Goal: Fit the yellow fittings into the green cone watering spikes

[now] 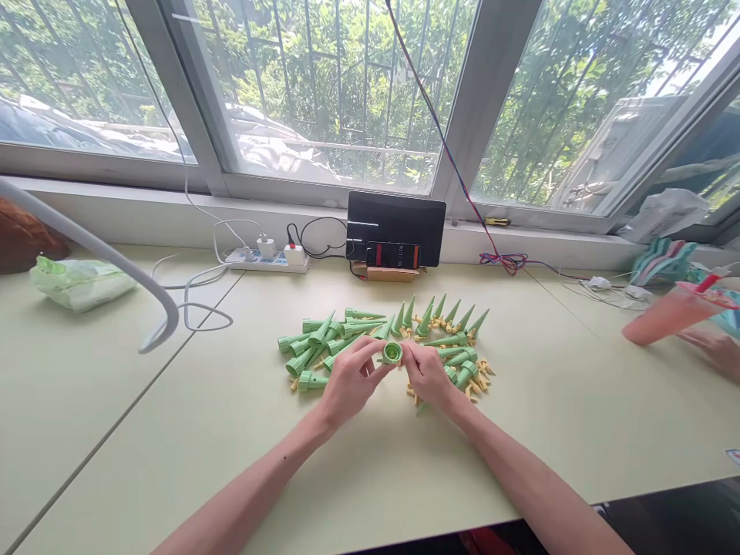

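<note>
My left hand (351,379) and my right hand (426,373) meet over the middle of the pale green table (202,432). Between their fingertips they pinch one green cone spike (391,353), its open round end turned toward me. Just beyond lies a pile of several green cone spikes (324,339), some lying on their sides at the left. Others stand upright at the right (439,316), mixed with small yellow pieces (482,370). Whether my right hand also holds a small piece is hidden by its fingers.
A black tablet (396,227) with a phone (393,255) leaning on it stands at the windowsill. A power strip (267,260) with cables, a wet-wipe pack (81,281) and a curved white tube (116,266) lie left. Another person's hand (714,351) holds a pink cup (664,316) at right.
</note>
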Demonstrator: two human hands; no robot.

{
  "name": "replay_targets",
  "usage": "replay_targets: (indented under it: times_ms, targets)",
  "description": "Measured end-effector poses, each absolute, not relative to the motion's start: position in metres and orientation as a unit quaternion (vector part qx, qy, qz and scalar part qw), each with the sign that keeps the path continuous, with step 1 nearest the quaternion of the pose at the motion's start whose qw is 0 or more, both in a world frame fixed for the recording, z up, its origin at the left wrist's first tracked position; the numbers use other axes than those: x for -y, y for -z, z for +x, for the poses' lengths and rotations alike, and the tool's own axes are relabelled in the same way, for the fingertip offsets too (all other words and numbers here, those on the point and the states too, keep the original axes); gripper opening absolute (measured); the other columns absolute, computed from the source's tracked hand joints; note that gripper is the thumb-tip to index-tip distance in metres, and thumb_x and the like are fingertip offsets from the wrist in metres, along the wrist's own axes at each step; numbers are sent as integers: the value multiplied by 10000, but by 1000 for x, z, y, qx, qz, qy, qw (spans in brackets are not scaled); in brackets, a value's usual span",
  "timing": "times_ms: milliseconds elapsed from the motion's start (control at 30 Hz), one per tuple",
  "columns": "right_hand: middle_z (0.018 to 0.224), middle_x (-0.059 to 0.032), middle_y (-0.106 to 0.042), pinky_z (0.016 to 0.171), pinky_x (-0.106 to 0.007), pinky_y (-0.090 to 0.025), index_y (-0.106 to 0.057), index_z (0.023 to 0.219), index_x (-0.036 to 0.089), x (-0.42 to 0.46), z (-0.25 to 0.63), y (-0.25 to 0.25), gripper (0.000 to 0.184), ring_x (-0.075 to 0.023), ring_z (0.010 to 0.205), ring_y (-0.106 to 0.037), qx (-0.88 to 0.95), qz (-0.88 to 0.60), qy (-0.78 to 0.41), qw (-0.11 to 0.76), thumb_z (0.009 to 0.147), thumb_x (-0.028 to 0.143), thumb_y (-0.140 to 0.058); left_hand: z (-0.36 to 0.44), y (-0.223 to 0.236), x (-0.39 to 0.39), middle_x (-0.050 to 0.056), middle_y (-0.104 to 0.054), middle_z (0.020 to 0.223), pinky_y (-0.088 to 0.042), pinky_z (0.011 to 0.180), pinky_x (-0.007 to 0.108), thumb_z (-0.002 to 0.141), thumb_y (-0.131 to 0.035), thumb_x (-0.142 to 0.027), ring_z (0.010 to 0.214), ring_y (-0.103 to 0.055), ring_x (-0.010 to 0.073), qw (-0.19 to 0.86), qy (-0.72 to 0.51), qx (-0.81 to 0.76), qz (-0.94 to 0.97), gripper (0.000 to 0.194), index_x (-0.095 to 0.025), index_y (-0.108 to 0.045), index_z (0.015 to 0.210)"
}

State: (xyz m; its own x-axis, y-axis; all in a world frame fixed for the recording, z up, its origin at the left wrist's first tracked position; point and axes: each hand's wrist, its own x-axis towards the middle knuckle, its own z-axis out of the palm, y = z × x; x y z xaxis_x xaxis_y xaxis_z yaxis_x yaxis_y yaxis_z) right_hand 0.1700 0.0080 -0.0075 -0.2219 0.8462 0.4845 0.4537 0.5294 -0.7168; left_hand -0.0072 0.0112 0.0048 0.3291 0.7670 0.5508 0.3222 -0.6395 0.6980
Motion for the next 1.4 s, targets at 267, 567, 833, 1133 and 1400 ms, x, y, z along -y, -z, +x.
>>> replay_targets:
  times_ms: [267, 567, 833, 1133, 1400]
  targets:
    - [599, 25, -446, 535, -247, -320, -461, 687, 192, -8, 169, 8, 388, -106, 519, -390, 735, -437, -242, 458, 1019, 353, -344, -7, -5, -11, 19, -610, 973, -464, 500, 179, 874, -620, -247, 533, -498, 43, 247, -446, -362, 780, 136, -218, -641, 1006]
    - [575, 46, -351, 517, -251, -286, -401, 690, 205, -8, 171, 6, 376, -108, 515, -312, 710, -464, -183, 498, 1022, 373, -351, -7, -23, -11, 10, -592, 622, -405, 416, 206, 904, -490, -552, 438, -513, 89, 484, -390, -442, 647, 456, -151, -603, 718]
    - [591, 42, -362, 534, -237, -289, -346, 664, 205, -5, 169, 9, 369, -98, 524, -317, 766, -418, -160, 461, 1018, 309, -357, -9, -21, -15, 78, -656, 698, -384, 391, 210, 842, -505, -671, 432, -514, 89, 703, -290, -381, 527, 607, -104, -647, 678]
    - [572, 42, -371, 507, -240, -273, -329, 656, 208, -7, 171, 9, 386, -96, 505, -298, 766, -426, -161, 454, 1018, 338, -346, -9, -16, -16, 89, -667, 693, -401, 434, 220, 853, -521, -644, 427, -496, 75, 695, -303, -364, 541, 593, -96, -636, 658]
    - [577, 47, -335, 502, -242, -272, -319, 662, 213, -7, 171, 8, 376, -97, 508, -289, 764, -422, -181, 453, 1016, 335, -345, -10, -17, -15, 11, -575, 522, -391, 439, 221, 835, -578, -603, 426, -486, 94, 657, -307, -370, 581, 486, -138, -603, 697]
